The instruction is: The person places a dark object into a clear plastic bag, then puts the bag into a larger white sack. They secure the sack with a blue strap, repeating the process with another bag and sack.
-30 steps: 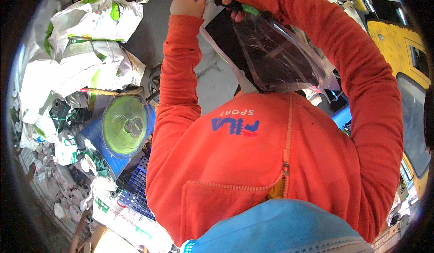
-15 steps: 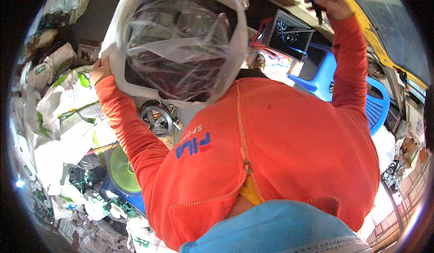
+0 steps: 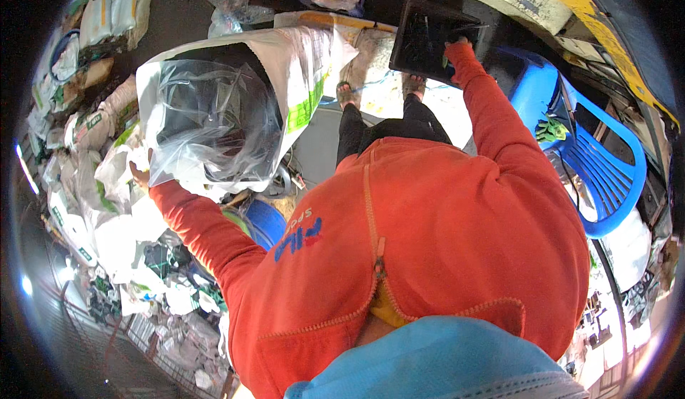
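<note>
A large white sack (image 3: 303,63) with a green print and a clear plastic liner (image 3: 214,113) inside stands with its mouth towards me, at the left. My left hand (image 3: 142,175) is at the sack's lower left rim and seems closed on its edge; part of the fingers is hard to see. On the right, my right hand (image 3: 459,48) reaches over a dark rectangular bin (image 3: 417,38) with its fingers curled down. A bit of green shows by those fingers; what they hold, if anything, cannot be made out.
A blue plastic chair (image 3: 621,167) with small green plastic bits on it stands to the right. Piles of white sacks (image 3: 93,185) and loose scrap lie at the left. A blue container (image 3: 265,220) sits below the sack. A yellow-edged frame (image 3: 596,24) runs along the upper right.
My right hand has come down from the upper right to the dark bin; the dark object it held no longer shows. The sack has tilted and shifted left, and my left hand is lower.
</note>
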{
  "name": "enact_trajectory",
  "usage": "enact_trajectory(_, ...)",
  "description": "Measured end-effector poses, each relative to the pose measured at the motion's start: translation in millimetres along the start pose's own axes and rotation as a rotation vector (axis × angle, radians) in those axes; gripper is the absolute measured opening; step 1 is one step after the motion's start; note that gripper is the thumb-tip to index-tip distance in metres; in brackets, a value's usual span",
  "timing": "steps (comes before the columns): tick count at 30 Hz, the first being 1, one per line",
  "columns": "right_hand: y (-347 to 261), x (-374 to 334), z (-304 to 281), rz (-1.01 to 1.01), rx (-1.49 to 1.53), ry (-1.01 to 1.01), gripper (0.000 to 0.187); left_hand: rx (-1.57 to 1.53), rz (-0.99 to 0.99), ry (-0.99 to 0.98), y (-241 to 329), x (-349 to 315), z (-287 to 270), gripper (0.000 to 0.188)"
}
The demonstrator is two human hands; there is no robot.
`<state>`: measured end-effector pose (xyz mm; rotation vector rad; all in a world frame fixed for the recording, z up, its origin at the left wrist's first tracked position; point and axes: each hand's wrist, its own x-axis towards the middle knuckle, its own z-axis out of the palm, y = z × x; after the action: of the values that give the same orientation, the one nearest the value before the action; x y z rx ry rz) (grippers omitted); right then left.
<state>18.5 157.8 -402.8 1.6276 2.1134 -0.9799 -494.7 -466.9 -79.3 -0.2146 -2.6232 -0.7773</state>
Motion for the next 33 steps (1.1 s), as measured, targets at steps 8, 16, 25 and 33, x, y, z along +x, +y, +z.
enact_trajectory(8, 28, -24, -6, -0.29, -0.849, -0.447, 0.04, 0.055, 0.421, 0.45, 292, -158, -54, 0.036)
enact_trajectory(16, 65, -11, -3, -0.673, -1.135, -0.049, 0.032, -0.227, 0.822, -0.128, 428, -267, 20, 0.023)
enact_trajectory(25, 25, -45, -71, -0.218, 0.28, -0.469, 0.023, -0.602, 0.484, -0.964, 428, -326, 65, 0.019)
enact_trajectory(33, -92, -197, -205, -0.895, 0.113, -0.609, 0.023, -0.823, 0.776, -0.878, 464, -370, 120, 0.054)
